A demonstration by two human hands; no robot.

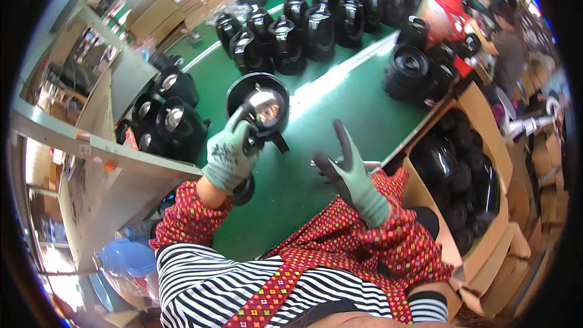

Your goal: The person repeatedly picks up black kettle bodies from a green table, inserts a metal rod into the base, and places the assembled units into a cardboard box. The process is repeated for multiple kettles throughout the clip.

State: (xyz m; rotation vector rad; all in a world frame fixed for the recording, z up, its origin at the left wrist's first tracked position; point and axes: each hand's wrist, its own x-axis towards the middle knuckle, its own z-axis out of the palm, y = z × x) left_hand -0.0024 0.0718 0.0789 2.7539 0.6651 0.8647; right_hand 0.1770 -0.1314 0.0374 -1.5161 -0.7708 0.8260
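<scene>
Your left hand (228, 157) grips the near side of a black vessel (265, 104), its shiny round face toward you; your right hand (355, 179), well to the right, is spread wide, nothing visible in it. Work looks partway: upright black pots (286, 48) beyond your grip seem done, while shiny-centred vessels (177, 120) left of it perhaps wait.

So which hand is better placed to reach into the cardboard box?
Probably the right hand: it's nearer the cardboard box, while the left hand is busy holding the black pot.
</scene>
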